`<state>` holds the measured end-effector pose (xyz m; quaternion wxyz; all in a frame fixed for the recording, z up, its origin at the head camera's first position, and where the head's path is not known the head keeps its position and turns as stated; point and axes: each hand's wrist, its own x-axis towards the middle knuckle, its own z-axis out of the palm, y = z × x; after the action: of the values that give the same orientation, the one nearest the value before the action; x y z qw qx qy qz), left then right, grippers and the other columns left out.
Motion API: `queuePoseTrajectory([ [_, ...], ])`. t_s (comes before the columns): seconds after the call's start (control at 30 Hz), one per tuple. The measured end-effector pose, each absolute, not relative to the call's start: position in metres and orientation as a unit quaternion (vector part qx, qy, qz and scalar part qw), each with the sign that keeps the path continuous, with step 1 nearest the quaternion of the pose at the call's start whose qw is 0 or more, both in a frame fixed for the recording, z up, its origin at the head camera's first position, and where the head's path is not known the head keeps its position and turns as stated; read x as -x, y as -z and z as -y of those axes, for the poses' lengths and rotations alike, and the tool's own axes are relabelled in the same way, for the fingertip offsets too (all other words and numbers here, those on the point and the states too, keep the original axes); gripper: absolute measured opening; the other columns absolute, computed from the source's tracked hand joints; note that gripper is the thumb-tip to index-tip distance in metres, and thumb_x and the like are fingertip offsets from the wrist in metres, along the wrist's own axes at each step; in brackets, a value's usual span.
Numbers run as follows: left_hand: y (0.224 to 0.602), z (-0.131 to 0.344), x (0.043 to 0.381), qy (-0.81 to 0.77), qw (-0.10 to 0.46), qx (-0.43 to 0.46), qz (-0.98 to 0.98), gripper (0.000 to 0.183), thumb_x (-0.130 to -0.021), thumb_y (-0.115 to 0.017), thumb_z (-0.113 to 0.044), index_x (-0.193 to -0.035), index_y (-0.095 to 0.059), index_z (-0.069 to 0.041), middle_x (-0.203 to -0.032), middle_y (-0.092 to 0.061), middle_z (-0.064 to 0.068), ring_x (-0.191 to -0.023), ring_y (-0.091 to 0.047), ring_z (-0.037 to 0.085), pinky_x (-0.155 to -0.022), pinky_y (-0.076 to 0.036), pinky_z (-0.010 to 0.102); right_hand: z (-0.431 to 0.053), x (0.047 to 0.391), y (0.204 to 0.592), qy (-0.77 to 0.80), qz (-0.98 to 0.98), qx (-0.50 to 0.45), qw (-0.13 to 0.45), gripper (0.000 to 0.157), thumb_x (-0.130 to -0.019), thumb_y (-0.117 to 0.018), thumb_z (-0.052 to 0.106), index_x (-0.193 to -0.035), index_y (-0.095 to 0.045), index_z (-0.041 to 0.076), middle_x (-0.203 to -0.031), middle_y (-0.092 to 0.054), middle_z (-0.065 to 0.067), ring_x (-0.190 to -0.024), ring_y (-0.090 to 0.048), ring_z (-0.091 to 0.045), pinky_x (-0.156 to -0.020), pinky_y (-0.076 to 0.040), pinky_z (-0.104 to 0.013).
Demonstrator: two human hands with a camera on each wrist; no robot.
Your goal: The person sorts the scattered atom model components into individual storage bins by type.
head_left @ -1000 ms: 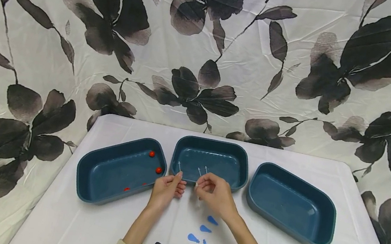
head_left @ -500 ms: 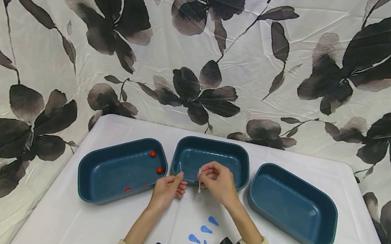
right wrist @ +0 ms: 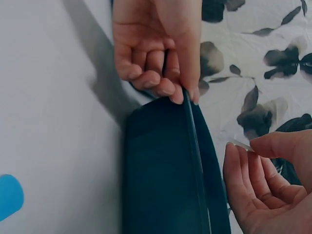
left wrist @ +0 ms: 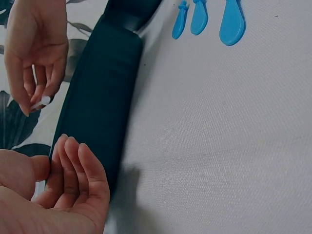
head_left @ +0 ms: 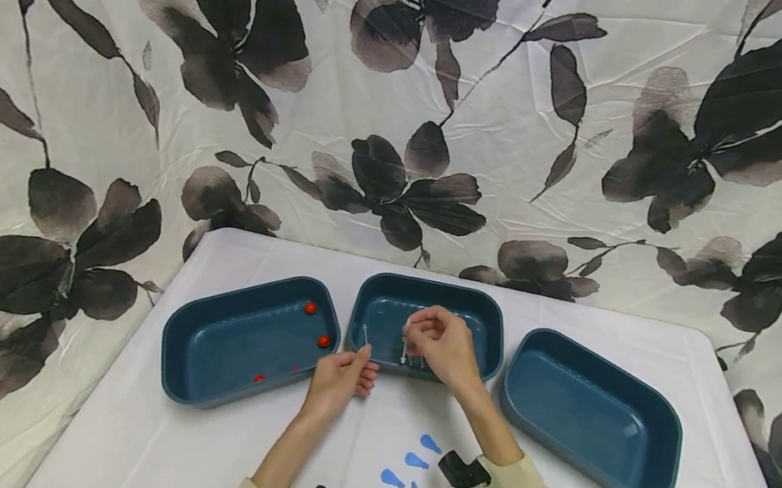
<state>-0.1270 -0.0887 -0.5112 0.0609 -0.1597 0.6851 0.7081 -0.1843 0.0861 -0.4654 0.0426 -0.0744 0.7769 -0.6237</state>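
My left hand (head_left: pixel 339 375) pinches the front-left rim of the middle dark teal bin (head_left: pixel 433 287), thumb inside and fingers outside in the right wrist view. A thin pale stick (head_left: pixel 366 333) shows just above that thumb; I cannot tell whether it is held. My right hand (head_left: pixel 442 349) is over the same bin. Between its thumb and fingertips it pinches a short white plastic stick (right wrist: pixel 240 145), with a wider round end (left wrist: pixel 46 100) in the left wrist view. More pale sticks (head_left: pixel 420 361) show faintly in the bin beside the right hand, partly hidden.
Several blue teardrop-shaped pieces (head_left: pixel 392 478) with narrow necks lie on the white table (head_left: pixel 238 457). The left bin (head_left: pixel 201 399) has several red balls (head_left: pixel 323 341). Another teal bin (head_left: pixel 585 467) stands at the right. A floral cloth (head_left: pixel 417 71) hangs behind.
My right hand has moved forward from the bin's front edge to over its inside, still pinching the white stick. The left hand keeps its place at the rim.
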Motion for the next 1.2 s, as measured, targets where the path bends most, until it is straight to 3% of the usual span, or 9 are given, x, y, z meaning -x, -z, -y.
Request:
queuePoseTrajectory([
  [0.57,0.511,0.087,0.126,-0.709,0.066,0.160,-0.684,0.040,-0.107,-0.058,-0.026,-0.101,-0.070,0.012,-0.076,-0.068,0.004,-0.063,-0.063,0.012,-0.062,-0.057,0.020,-0.074,0.204,0.478,0.626,-0.777,0.028,0.061,0.010,-0.092,-0.074,0.000,-0.101,-0.069,-0.003,-0.085,-0.071,-0.013,-0.070,-0.071,-0.018,-0.065,-0.062,-0.031],
  [0.93,0.510,0.089,0.127,-0.709,0.064,0.164,-0.683,0.041,-0.107,-0.058,-0.026,-0.101,-0.071,0.012,-0.075,-0.068,0.005,-0.063,-0.063,0.012,-0.062,-0.057,0.020,-0.064,0.212,0.489,0.628,-0.774,0.034,0.079,0.010,-0.092,-0.072,-0.005,-0.100,-0.067,-0.007,-0.085,-0.070,-0.017,-0.070,-0.071,-0.020,-0.069,-0.063,-0.041],
  [1.2,0.510,0.089,0.126,-0.712,0.060,0.159,-0.681,0.041,-0.107,-0.057,-0.026,-0.100,-0.071,0.012,-0.075,-0.069,0.005,-0.062,-0.063,0.011,-0.061,-0.057,0.021,-0.060,0.219,0.500,0.603,-0.793,0.043,0.083,0.008,-0.090,-0.072,-0.006,-0.097,-0.068,-0.009,-0.082,-0.070,-0.016,-0.066,-0.070,-0.019,-0.065,-0.063,-0.035],
])
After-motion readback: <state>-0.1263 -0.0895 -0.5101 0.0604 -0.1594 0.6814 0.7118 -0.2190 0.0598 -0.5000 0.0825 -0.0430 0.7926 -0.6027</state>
